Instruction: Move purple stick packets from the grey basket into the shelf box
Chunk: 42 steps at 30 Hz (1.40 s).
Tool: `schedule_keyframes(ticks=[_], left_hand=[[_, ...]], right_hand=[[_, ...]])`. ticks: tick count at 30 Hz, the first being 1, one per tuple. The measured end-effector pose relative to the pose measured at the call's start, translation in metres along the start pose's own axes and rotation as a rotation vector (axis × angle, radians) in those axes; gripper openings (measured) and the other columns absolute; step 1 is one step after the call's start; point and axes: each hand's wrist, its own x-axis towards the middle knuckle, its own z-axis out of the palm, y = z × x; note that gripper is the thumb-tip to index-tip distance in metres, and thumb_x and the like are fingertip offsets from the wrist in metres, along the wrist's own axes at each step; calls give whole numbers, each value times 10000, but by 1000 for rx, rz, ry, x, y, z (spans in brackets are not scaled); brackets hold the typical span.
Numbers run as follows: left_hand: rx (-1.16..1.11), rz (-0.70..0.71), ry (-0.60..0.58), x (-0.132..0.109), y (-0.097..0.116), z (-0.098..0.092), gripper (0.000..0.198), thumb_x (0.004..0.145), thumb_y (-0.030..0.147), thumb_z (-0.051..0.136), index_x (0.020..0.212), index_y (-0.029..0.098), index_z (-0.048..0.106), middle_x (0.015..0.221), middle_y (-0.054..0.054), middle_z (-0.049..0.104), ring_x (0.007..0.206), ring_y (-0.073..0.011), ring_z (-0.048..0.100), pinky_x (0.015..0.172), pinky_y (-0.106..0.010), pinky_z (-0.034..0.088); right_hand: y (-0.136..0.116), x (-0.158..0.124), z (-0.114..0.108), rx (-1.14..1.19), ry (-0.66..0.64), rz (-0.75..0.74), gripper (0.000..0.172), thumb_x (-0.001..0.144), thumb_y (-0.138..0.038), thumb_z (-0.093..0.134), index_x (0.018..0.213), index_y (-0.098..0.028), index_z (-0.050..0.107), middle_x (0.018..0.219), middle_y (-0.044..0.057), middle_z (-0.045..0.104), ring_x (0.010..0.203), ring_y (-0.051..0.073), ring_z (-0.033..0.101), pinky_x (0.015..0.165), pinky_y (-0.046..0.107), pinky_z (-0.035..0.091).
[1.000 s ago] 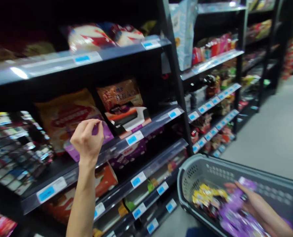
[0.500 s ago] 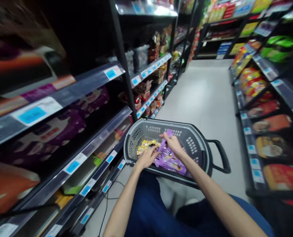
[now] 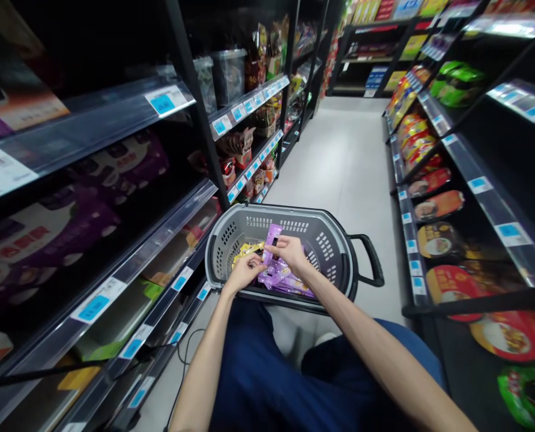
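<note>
A grey shopping basket [image 3: 289, 217] with a black handle stands on the floor before my knees. Over it, my right hand [image 3: 289, 251] grips a long purple snack packet [image 3: 274, 235] held upright. My left hand [image 3: 248, 270] pinches the lower end of that same packet. More purple packets [image 3: 285, 281] lie in a pile on the basket's near side, under my right hand. Yellow packets [image 3: 247, 249] lie at the left end, partly hidden by my left hand. The print on the packets is too small to read.
Shelves with price tags [image 3: 100, 303] line the left side, close to the basket. On the right, another shelf holds bowls [image 3: 456, 288] and bagged noodles [image 3: 420, 144]. A dark cable [image 3: 185, 354] lies on the floor at left. The aisle floor [image 3: 346, 150] runs ahead.
My hands have come together on one purple packet, which now stands more upright. The view has shifted, so basket and shelves sit further left and a little higher in the picture.
</note>
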Motion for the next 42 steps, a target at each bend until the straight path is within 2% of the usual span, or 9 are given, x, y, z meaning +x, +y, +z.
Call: schedule_keyframes(ticks=[6, 10, 15, 20, 27, 31, 35, 39, 42], left_hand=[[-57, 15, 31, -1, -4, 1, 263, 743, 368, 708, 829, 131, 632, 647, 21, 576, 599, -108, 525, 625, -223, 444], [-111, 15, 61, -4, -6, 2, 323, 757, 417, 706, 890, 127, 655, 678, 9, 585, 590, -103, 517, 594, -218, 432], [-194, 14, 73, -6, -6, 3, 403, 714, 360, 765, 1021, 129, 642, 737, -1, 604, 610, -98, 546, 607, -210, 450], [-195, 77, 116, -6, -10, 3, 517, 610, 277, 850, 1017, 167, 551, 855, -3, 631, 640, -85, 561, 668, -212, 473], [20, 105, 126, -7, -11, 0, 247, 727, 309, 762, 812, 164, 581, 727, 23, 576, 641, -99, 529, 567, -177, 409], [41, 137, 146, -8, -8, 1, 265, 705, 307, 778, 844, 168, 600, 824, -2, 598, 710, -121, 557, 539, -172, 429], [88, 175, 128, -8, -7, 2, 339, 656, 324, 816, 882, 171, 616, 918, -38, 599, 806, -161, 592, 520, -180, 475], [-81, 84, 89, -7, -8, 3, 329, 776, 353, 716, 1030, 165, 626, 981, -82, 667, 894, -202, 663, 596, -230, 563], [-282, -17, 30, -7, -9, 3, 440, 831, 428, 661, 1165, 150, 588, 1089, -126, 679, 930, -228, 690, 633, -277, 600]], right_hand=[[4, -4, 4, 45, 22, 46, 475, 537, -539, 853, 702, -142, 650, 634, 4, 650, 570, 115, 548, 581, 245, 440], [0, -6, 6, 84, 40, 113, 485, 582, -596, 808, 727, -153, 679, 711, 17, 674, 618, 117, 576, 634, 245, 474], [-5, -5, 4, 110, 57, 86, 488, 571, -601, 807, 746, -156, 709, 830, 58, 720, 728, 155, 626, 702, 267, 484], [-4, -4, 2, 93, 43, 113, 447, 604, -569, 798, 776, -168, 704, 890, 59, 735, 765, 159, 641, 720, 269, 478], [-1, -6, 5, 37, -81, 126, 433, 473, -305, 893, 835, -156, 707, 795, 38, 728, 704, 148, 625, 664, 255, 469], [0, -4, 5, 43, 12, 104, 397, 473, -267, 874, 800, -136, 692, 717, 22, 696, 624, 128, 592, 581, 239, 451], [0, -2, 3, 32, 61, 83, 452, 453, -277, 890, 832, -139, 685, 756, 26, 694, 629, 128, 588, 555, 238, 461], [0, -1, 3, 55, -28, 96, 548, 353, -256, 929, 828, -145, 679, 763, 25, 698, 679, 156, 624, 638, 280, 510], [1, 0, 3, 21, -80, 49, 473, 400, -329, 922, 765, -144, 685, 711, 22, 683, 651, 142, 605, 613, 257, 479]])
